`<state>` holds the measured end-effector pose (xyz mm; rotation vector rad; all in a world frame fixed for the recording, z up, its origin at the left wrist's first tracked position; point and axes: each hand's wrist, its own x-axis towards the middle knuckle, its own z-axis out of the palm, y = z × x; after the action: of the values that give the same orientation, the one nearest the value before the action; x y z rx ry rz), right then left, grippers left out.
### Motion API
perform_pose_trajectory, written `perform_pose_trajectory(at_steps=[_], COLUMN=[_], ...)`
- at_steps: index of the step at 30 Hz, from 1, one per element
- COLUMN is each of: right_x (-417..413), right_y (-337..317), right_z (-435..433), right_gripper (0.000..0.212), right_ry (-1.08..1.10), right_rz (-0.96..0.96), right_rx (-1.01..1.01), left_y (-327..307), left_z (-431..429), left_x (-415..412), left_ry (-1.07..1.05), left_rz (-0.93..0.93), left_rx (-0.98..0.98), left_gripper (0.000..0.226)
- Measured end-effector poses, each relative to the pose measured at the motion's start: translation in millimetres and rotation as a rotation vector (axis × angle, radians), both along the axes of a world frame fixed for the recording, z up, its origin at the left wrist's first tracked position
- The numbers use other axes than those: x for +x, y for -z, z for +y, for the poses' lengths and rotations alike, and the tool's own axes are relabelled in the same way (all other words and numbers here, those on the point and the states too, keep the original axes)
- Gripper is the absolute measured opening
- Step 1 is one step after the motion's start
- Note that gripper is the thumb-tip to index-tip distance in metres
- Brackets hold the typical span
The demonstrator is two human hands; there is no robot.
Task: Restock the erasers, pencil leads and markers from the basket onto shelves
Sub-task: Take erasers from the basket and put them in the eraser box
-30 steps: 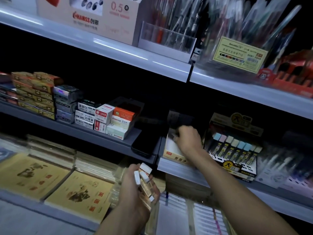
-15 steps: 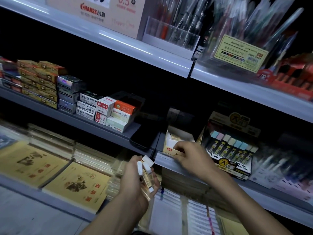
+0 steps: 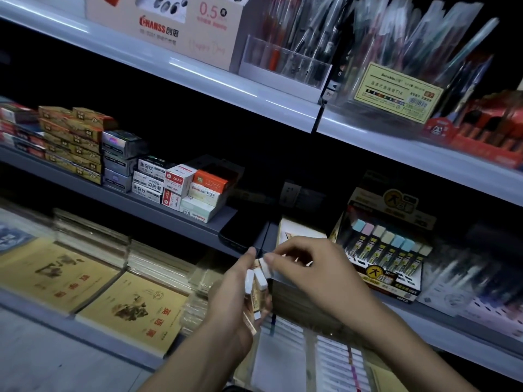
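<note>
Left hand (image 3: 229,301): curled round a bunch of sleeved erasers (image 3: 256,292), held upright just below the lip of the middle shelf (image 3: 169,219)
Right hand (image 3: 314,267): thumb and forefinger pinch the white end of the topmost eraser (image 3: 266,267) in that bunch
Likely target: the open cream box (image 3: 297,229) on the shelf just behind the right hand, beside the pencil lead display (image 3: 387,250)
Risk one: pulling one eraser free may drag its neighbours loose, since one grip holds them all; a dropped one would land among the notebooks (image 3: 127,304) below
Risk two: the reach to the box passes near the lead display, so a knuckle could nudge it
Surface: grey shelves, with small boxes (image 3: 181,182) stacked to the left
Room: dim shop aisle, with pen holders (image 3: 285,60) above
</note>
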<state>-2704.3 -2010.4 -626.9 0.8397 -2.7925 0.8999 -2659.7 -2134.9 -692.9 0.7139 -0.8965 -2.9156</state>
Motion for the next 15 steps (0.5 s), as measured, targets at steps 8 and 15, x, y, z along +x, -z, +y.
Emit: perform_pose_trajectory(at_steps=[8,15], right_x=[-11.2,-83.6], right_y=[3.4,-7.2], right_z=[-14.0,14.0], right_gripper=[0.011,0.015], right_ry=[0.131,0.390], right_rz=[-0.397,0.324], right_rx=[-0.331,0.181], left_y=[-4.1,5.2], left_z=[-2.2,-17.4], left_x=[4.4,11.0], left_ry=[-0.014,-0.102], left_rz=[-0.040,-0.284], left_rx=[0.068,0.236], left_gripper=[0.043,0.043])
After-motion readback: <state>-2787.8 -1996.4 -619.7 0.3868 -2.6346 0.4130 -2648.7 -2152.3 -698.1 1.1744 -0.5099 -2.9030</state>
